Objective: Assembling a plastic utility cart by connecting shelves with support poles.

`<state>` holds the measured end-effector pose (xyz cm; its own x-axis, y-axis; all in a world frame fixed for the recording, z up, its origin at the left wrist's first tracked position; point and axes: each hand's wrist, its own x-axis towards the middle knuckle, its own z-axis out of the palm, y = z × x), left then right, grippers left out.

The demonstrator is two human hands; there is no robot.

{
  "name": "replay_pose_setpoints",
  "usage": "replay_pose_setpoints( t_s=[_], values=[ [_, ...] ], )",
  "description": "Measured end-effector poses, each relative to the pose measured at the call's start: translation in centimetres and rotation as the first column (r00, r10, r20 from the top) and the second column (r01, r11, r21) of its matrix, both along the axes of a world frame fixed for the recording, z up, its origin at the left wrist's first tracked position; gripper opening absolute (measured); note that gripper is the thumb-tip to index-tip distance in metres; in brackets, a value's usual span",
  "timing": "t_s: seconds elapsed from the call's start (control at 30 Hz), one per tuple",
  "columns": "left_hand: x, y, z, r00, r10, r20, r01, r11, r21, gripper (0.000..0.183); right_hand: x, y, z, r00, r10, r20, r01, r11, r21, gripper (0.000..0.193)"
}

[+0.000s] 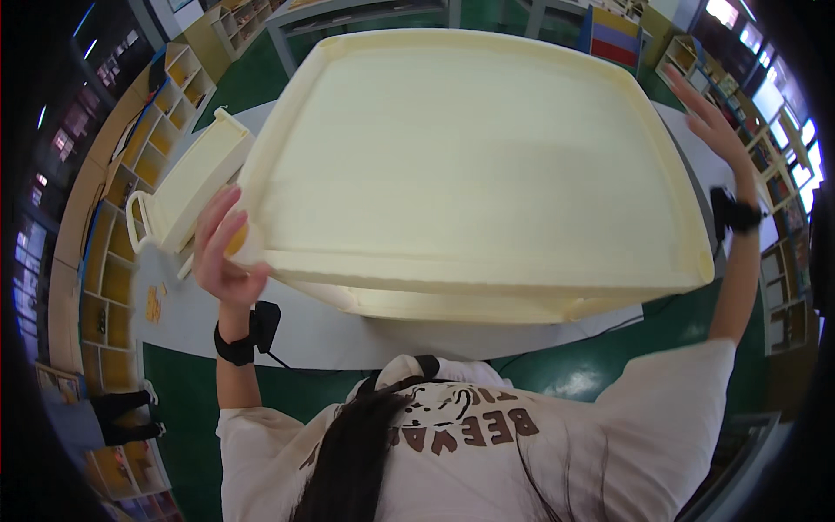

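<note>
A large cream plastic tray-like top with raised rims fills the middle in front of me. Below its near edge, a second cream panel shows, so the piece has at least two levels. My left hand is cupped beside its near left corner, fingers curved and apart, thumb by the rim. Between that palm and the corner, a small yellow-orange patch shows; its kind is mostly hidden. My right hand is raised beside the far right edge, fingers stretched, holding nothing. Whether it touches the rim I cannot tell.
On the white table, a cream part with a looped handle lies to the left. Several small orange pieces lie nearer. Shelves line the left side, with a person beside them. A dark cable crosses near the table edge.
</note>
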<state>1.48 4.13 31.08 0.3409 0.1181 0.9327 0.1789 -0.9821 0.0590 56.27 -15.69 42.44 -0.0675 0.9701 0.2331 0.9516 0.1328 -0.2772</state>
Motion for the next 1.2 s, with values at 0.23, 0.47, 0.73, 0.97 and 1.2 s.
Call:
replay_pose_setpoints(
  t_s=[0.23, 0.47, 0.73, 0.97, 1.2],
  values=[
    [-1.3, -0.4, -9.7, 0.960, 0.053, 0.274, -0.020, 0.992, -0.121, 0.078, -17.7, -10.6, 0.4, 0.916, -0.258, 0.306, 0.352, 0.883, -0.311, 0.093],
    [-3.4, -2.3, -13.2, 0.978, -0.029, -0.205, -0.098, 0.808, -0.581, 0.041, -21.0, -11.0, -4.3, 0.702, -0.492, 0.515, 0.529, 0.844, 0.086, 0.054],
    [-4.1, 4.0, -15.4, 0.974, -0.213, -0.081, 0.081, 0.654, -0.752, 0.026, -20.5, -12.4, -4.7, 0.668, -0.591, 0.454, 0.595, 0.789, 0.152, 0.052],
    [-5.4, 15.2, -22.1, 0.965, -0.077, -0.251, -0.194, 0.436, -0.879, 0.024, -17.9, -11.0, -5.7, 0.670, -0.553, 0.496, 0.502, 0.829, 0.246, 0.042],
    [-3.3, 23.0, -28.4, 0.888, 0.100, -0.449, -0.398, 0.656, -0.641, 0.040, -14.4, -6.7, -6.9, 0.705, -0.594, 0.389, 0.469, 0.801, 0.373, 0.037]
  ],
)
